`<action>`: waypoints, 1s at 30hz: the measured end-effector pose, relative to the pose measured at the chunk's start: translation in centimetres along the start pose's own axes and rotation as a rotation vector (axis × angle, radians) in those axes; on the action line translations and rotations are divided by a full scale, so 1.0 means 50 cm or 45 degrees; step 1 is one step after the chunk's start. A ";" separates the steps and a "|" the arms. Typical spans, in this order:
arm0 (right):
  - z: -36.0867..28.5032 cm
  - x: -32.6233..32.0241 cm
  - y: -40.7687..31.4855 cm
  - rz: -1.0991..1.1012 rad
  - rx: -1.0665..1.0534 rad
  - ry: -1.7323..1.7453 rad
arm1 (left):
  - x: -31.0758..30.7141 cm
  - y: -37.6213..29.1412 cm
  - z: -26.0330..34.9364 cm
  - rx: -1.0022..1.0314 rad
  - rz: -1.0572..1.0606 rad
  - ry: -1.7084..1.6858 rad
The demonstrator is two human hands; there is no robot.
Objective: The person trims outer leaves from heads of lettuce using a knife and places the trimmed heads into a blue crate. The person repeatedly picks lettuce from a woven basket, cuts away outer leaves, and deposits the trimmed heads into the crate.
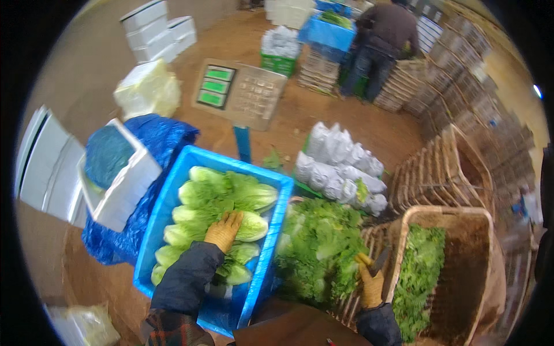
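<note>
My left hand (225, 230), in a yellow work glove, lies over a pale green lettuce head (252, 226) in the blue-lined crate (283, 197). Its fingers are together; whether they grip the head is hidden. Several more lettuce heads (203, 190) lie in rows around it, pale cut ends outward. To the right, my right hand (371, 287), also gloved in yellow, is shut on a knife (381, 261) with a dark blade pointing up and away. It hovers beside a heap of loose leafy greens (322, 246).
A scale display with keypad (240, 93) stands behind the crate on a blue post (242, 143). White wrapped bundles (339, 164) sit beyond the greens. At right, a brown plastic crate (450, 210) holds leaves (417, 277). Foam boxes (125, 190) stand left; a person (385, 34) works at the back.
</note>
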State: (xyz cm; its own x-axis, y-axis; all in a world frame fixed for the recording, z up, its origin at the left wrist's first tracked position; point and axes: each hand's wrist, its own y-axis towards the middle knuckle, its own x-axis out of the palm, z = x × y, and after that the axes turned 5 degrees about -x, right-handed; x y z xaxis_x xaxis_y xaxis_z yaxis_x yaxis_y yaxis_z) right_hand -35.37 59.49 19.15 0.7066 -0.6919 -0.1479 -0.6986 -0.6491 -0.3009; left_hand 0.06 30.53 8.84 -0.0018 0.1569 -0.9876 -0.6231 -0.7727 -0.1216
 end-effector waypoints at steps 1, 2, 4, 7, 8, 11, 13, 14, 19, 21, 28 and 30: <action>0.020 -0.016 -0.018 -0.021 -0.007 -0.026 | 0.054 0.035 -0.005 -0.003 -0.071 0.046; 0.035 -0.034 -0.036 0.026 0.083 -0.106 | 0.112 0.067 -0.009 0.015 -0.082 0.084; 0.057 -0.071 -0.073 0.091 0.158 -0.010 | 0.220 0.106 -0.028 -0.213 -0.014 -0.290; 0.069 -0.175 -0.093 0.051 0.118 -0.306 | 0.330 0.097 -0.025 -0.428 0.093 -0.302; 0.076 -0.215 -0.076 0.111 0.187 -0.233 | 0.340 0.106 -0.016 -0.645 0.039 -0.427; 0.097 -0.386 0.001 0.330 -0.030 -0.640 | 0.290 0.068 0.016 -0.568 0.021 0.189; 0.113 -0.546 0.079 0.443 -0.192 -0.948 | 0.211 0.047 0.037 -0.531 -0.180 0.287; 0.114 -0.619 0.108 0.526 -0.305 -1.161 | 0.170 0.022 0.029 -0.458 -0.331 0.221; 0.128 -0.959 0.435 0.499 -0.355 -1.626 | 0.070 0.043 0.072 -0.581 0.375 -0.279; 0.135 -1.015 0.568 0.292 -0.449 -1.777 | 0.084 0.036 0.170 -0.564 0.482 -0.907; 0.175 -0.976 0.729 0.133 -0.024 -1.470 | 0.129 -0.066 0.674 0.190 -0.015 -0.600; 0.154 -0.961 0.677 0.163 -0.074 -1.423 | 0.128 -0.070 0.747 0.173 -0.329 -0.558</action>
State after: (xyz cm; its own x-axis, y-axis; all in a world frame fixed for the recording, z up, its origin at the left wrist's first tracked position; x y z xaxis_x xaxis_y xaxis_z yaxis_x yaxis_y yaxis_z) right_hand -92.09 73.20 8.83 0.3128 -0.1020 -0.9443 -0.7566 -0.6278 -0.1828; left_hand -26.96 57.20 6.65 -0.1436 0.5967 -0.7895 -0.7422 -0.5927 -0.3129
